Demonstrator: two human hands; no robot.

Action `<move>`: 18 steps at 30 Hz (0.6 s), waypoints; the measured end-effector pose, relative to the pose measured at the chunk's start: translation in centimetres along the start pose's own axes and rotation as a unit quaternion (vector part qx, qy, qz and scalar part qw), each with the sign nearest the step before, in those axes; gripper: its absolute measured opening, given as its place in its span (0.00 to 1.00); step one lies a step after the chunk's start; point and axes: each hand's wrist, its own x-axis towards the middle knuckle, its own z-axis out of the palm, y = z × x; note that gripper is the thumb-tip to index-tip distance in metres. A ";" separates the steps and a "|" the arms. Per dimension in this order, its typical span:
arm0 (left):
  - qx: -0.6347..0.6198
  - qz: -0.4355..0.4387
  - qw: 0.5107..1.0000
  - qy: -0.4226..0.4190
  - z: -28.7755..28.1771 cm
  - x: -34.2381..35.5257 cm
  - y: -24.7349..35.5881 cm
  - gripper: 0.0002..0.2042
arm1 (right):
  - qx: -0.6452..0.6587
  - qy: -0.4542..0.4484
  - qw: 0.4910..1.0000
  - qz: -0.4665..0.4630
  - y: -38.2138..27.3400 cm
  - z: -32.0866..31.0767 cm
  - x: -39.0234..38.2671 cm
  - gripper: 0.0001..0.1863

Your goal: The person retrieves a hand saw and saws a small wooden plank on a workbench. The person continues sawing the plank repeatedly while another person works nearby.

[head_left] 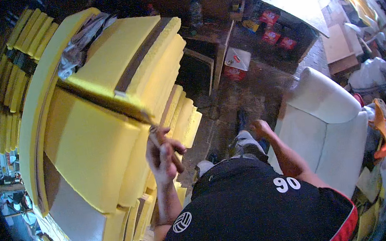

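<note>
My left hand (163, 156) is closed around a slim brown, wooden-looking handle (177, 163), upright beside the near edge of the stacked foam. Its upper end points toward the gap between two piles of yellow foam sheets (98, 153); I cannot make out what kind of tool it is. On the other side, my right hand (261, 128) hangs low past my knee with curled fingers. The inside of that hand is hidden. Nearest to it is a white padded seat (322, 112).
A long curved foam strip (39, 112) and a crumpled grey cloth (81, 43) lie on the piles. Red-labelled boxes (271, 37) stand under a bright table (300, 3). A white-topped tin (237, 60) sits on the dark floor. Plastic bags and scraps (374, 77) crowd the right.
</note>
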 end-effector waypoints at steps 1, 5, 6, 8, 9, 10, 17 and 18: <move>-0.016 0.014 0.999 0.043 -0.2 -0.9 -0.4 0.32 | -0.012 -0.010 1.000 -0.013 -1.7 -1.3 1.7 0.18; 0.026 0.009 0.983 0.180 3.9 3.6 -1.7 0.38 | 0.071 -0.064 0.991 -0.090 -7.1 -6.4 19.1 0.18; 0.064 0.010 0.977 0.201 4.5 5.3 -1.1 0.38 | 0.064 -0.065 0.985 -0.143 -7.0 -3.9 23.2 0.19; 0.100 -0.011 0.961 0.257 6.9 8.5 -0.8 0.40 | -0.046 -0.032 0.961 -0.270 -7.2 -1.8 32.0 0.23; 0.104 0.006 0.954 0.281 8.0 10.0 -0.4 0.40 | -0.060 -0.007 0.953 -0.296 -9.0 -2.2 35.2 0.23; 0.111 0.013 0.943 0.312 9.2 10.1 -0.2 0.40 | -0.073 0.005 0.945 -0.319 -10.4 -1.6 36.6 0.24; 0.169 0.049 0.888 0.425 12.5 13.7 0.8 0.40 | -0.302 -0.102 0.864 -0.389 -19.2 -6.1 41.0 0.21; 0.172 0.056 0.883 0.432 12.6 14.1 1.1 0.40 | -0.307 -0.103 0.859 -0.396 -18.5 -6.2 41.0 0.21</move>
